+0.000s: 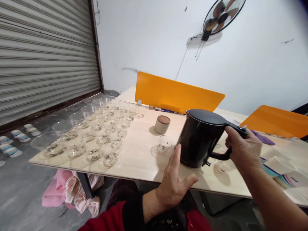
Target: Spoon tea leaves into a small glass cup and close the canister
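Observation:
A black electric kettle (198,139) is held over the table's right half, its lid closed and its spout pointing left. My right hand (243,147) wraps round its handle, thumb on top. My left hand (174,181) is open, fingers stretched out, just in front of the kettle's lower left side; whether it touches the kettle I cannot tell. Just beyond my left fingertips stands a clear plastic cup (164,144) with dark bits at its bottom. Behind that cup sits a round pale canister (162,124) with a wooden lid.
Many clear cups (93,154) with dark bits inside crowd the table's left side. Paper cups (279,163) stand at the right, near a purple cloth (262,137). Orange dividers (178,91) line the back. More paper cups (20,136) are on the floor; pink cloth (59,189) lies below the table.

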The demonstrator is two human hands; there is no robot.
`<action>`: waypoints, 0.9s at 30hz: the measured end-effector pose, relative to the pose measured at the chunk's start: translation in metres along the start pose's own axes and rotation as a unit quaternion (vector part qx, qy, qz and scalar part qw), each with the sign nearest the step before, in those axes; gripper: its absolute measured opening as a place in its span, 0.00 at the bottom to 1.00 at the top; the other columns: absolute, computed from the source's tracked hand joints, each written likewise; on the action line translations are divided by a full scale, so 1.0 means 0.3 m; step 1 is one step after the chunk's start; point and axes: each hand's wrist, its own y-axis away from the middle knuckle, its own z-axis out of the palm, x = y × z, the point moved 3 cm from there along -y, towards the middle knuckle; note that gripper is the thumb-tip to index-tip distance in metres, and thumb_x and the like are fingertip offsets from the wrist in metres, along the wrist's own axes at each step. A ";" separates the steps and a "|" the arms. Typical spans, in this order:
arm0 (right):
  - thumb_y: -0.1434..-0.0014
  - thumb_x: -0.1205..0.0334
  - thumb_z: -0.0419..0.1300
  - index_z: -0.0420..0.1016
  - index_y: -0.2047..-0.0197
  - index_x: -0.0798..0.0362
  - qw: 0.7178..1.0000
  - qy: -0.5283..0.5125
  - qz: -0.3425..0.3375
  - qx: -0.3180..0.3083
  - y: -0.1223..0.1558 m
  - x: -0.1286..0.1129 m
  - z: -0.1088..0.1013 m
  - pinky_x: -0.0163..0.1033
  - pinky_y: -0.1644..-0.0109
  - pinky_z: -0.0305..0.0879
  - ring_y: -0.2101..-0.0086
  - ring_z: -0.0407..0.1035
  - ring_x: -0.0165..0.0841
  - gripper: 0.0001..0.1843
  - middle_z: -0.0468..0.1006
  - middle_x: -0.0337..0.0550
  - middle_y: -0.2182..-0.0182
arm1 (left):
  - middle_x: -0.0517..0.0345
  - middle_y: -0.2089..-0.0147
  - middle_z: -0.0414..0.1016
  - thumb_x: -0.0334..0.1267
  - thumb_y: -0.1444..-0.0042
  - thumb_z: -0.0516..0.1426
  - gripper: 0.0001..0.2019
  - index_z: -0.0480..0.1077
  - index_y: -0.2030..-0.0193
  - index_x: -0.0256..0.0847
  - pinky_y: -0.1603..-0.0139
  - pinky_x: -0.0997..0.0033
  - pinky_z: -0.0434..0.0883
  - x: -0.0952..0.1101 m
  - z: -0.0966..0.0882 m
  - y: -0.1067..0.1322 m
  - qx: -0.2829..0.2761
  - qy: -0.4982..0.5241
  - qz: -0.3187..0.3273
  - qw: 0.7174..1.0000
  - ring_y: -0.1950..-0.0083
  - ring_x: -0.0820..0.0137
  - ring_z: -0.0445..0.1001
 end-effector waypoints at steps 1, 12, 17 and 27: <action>0.50 0.47 0.74 0.69 0.71 0.50 1.000 -0.020 0.000 0.005 -0.016 0.020 0.021 0.33 0.80 0.56 0.81 0.59 0.26 0.21 0.66 0.31 0.81 | 0.43 0.20 0.49 0.46 0.36 0.64 0.44 0.46 0.21 0.43 0.21 0.43 0.49 0.003 -0.025 0.014 -0.010 -0.010 0.005 1.000 0.20 0.50 0.47; 0.53 0.51 0.74 0.68 0.70 0.49 0.992 -0.103 0.003 0.066 -0.215 0.216 0.212 0.32 0.85 0.51 0.84 0.55 0.25 0.19 0.62 0.28 0.84 | 0.50 0.21 0.53 0.43 0.33 0.59 0.38 0.46 0.21 0.50 0.22 0.45 0.56 -0.045 -0.235 0.087 -0.006 -0.153 0.012 0.988 0.21 0.52 0.52; 0.55 0.51 0.74 0.67 0.70 0.49 0.991 -0.118 0.014 0.067 -0.289 0.256 0.273 0.31 0.85 0.51 0.84 0.54 0.24 0.20 0.62 0.26 0.84 | 0.51 0.21 0.55 0.43 0.32 0.57 0.36 0.46 0.21 0.51 0.23 0.47 0.57 -0.084 -0.267 0.088 0.004 -0.177 -0.010 0.984 0.21 0.55 0.54; 0.59 0.63 0.73 0.71 0.66 0.51 0.992 -0.044 0.076 -0.086 -0.463 0.303 0.252 0.33 0.72 0.66 0.75 0.65 0.26 0.18 0.72 0.32 0.75 | 0.51 0.23 0.60 0.45 0.31 0.58 0.33 0.52 0.23 0.54 0.25 0.46 0.62 -0.135 -0.304 0.078 0.020 -0.193 -0.035 0.980 0.24 0.55 0.59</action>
